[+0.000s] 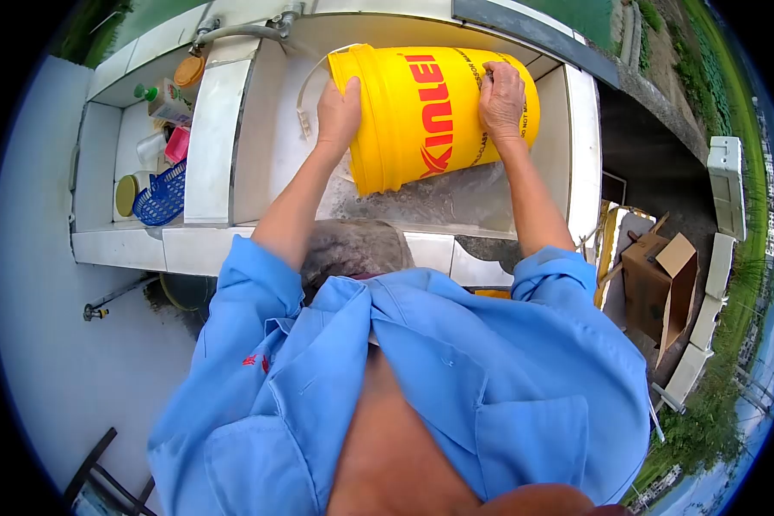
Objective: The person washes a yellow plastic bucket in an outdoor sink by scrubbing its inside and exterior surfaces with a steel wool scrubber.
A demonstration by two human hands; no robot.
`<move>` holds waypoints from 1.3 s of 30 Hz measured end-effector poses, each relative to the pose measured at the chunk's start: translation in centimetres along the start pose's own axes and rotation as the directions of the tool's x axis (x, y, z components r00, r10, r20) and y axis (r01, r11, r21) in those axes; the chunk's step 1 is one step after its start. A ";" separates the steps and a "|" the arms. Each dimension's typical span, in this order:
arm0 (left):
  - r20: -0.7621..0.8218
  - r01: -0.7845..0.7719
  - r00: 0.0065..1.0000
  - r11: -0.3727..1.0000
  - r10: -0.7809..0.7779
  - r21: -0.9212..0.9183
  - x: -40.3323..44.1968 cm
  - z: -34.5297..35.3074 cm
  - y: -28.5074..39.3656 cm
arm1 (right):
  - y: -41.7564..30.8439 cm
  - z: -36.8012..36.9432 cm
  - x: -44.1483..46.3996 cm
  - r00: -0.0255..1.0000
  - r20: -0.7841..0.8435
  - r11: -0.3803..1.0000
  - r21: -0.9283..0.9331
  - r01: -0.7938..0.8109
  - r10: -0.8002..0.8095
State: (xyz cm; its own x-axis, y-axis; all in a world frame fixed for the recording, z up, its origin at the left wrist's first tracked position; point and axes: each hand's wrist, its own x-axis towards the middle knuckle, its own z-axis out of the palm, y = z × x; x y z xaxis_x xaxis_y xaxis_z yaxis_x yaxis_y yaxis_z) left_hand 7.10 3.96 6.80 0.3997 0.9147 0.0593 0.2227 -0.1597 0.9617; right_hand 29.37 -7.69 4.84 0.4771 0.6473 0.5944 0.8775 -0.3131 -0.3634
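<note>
A big yellow bucket (445,112) with red and black lettering lies on its side in a white-tiled sink (585,155), its rim end to the left. My left hand (339,112) grips the bucket's rim, with the thumb on the outside. My right hand (501,101) rests on the bucket's side near its base, the fingers curled on something I cannot make out. The white bucket handle (304,116) hangs at the left of the rim. Wet, greyish grime marks the sink floor below the bucket.
Left of the divider, a tiled compartment holds a blue basket (161,196), a pink container (177,144) and bottles. A metal tap (206,34) with a grey hose is at the back. Low right stands an open cardboard box (658,279); a wall tap (95,311) is low left.
</note>
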 end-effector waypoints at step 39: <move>0.464 -0.581 0.785 0.231 0.410 0.780 0.5 2.1 0.5 | -6.8 -6.4 -10.8 0.943 0.214 0.956 0.201 0.212 -0.254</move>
State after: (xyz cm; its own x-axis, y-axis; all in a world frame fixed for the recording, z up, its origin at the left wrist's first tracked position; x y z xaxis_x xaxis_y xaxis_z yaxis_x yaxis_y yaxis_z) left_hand 9.23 3.54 6.78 0.8176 0.4808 0.3169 0.5129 -0.8582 -0.0211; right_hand 18.55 -16.98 5.46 0.2166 0.8388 0.4995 0.9305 -0.0226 -0.3655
